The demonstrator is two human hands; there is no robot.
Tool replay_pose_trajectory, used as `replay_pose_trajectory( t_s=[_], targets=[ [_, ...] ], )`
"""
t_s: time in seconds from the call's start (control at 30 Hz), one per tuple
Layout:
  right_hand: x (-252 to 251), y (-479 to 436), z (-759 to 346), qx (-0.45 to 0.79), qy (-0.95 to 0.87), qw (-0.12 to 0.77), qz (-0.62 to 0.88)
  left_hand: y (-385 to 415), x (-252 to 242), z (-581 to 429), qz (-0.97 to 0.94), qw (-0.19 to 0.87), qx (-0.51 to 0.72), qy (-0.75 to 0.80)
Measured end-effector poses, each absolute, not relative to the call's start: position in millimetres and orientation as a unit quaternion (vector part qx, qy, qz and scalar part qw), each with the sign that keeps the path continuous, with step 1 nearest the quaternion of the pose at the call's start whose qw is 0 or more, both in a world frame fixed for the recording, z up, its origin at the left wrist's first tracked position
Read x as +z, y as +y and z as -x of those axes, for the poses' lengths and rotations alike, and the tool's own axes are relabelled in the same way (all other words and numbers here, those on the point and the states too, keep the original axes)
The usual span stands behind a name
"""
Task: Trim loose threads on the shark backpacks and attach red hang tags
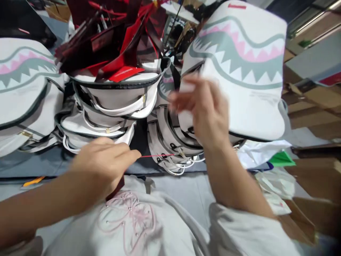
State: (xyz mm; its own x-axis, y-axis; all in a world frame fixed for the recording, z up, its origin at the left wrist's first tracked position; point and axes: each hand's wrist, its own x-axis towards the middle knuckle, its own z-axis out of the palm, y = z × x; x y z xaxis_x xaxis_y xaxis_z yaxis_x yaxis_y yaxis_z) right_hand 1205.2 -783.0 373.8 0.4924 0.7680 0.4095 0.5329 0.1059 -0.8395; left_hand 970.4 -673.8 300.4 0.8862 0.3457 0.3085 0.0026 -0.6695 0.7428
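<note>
Left hand point(105, 165) is pinched shut on one end of a thin red thread point(157, 155), which runs off to the right just above the grey counter point(186, 188) toward the stack of white bag panels point(170, 142). Right hand point(202, 106) is up higher and pretty blurry, fingers half curled against the white shark-mouth backpack point(239, 71), and I honestly can't tell if it's gripping anything.

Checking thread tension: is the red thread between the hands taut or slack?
Taut: the red thread runs straight from the left hand rightward; its far end is unclear.
</note>
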Motion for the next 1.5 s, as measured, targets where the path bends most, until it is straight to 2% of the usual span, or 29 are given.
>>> replay_pose_trajectory(
  t_s=[0.03, 0.1, 0.17, 0.27, 0.37, 0.6, 0.8, 0.9, 1.17, 1.5],
  targets=[
    [349, -810, -1197, 0.189, -0.481, 0.536, 0.668, -679, 286, -981, -0.909, 0.375, 0.176, 0.054],
    [292, -855, -1181, 0.251, -0.419, 0.481, 0.728, -681, 252, -1009, -0.937, 0.332, 0.108, -0.001],
    [231, -885, -1166, 0.299, -0.305, 0.477, 0.768, -680, 215, -1040, -0.948, 0.312, 0.066, -0.005],
    [158, -907, -1146, 0.29, -0.156, 0.499, 0.801, -688, 166, -1079, -0.96, 0.275, -0.009, -0.058],
    [120, -914, -1136, 0.269, -0.108, 0.489, 0.823, -709, 131, -1102, -0.952, 0.273, -0.077, -0.114],
    [90, -934, -1156, 0.268, -0.096, 0.389, 0.876, -747, 74, -1141, -0.913, 0.361, -0.152, -0.117],
    [61, -943, -1185, 0.215, -0.093, 0.232, 0.944, -752, 45, -1165, -0.928, 0.337, -0.159, -0.023],
    [54, -947, -1195, 0.218, -0.114, 0.19, 0.951, -761, 36, -1172, -0.925, 0.335, -0.178, 0.014],
    [38, -966, -1200, 0.206, -0.131, 0.209, 0.947, -774, 15, -1187, -0.903, 0.377, -0.199, 0.055],
    [13, -970, -1205, 0.179, -0.081, 0.289, 0.937, -799, 15, -1204, -0.873, 0.432, -0.224, 0.019]
  ],
)
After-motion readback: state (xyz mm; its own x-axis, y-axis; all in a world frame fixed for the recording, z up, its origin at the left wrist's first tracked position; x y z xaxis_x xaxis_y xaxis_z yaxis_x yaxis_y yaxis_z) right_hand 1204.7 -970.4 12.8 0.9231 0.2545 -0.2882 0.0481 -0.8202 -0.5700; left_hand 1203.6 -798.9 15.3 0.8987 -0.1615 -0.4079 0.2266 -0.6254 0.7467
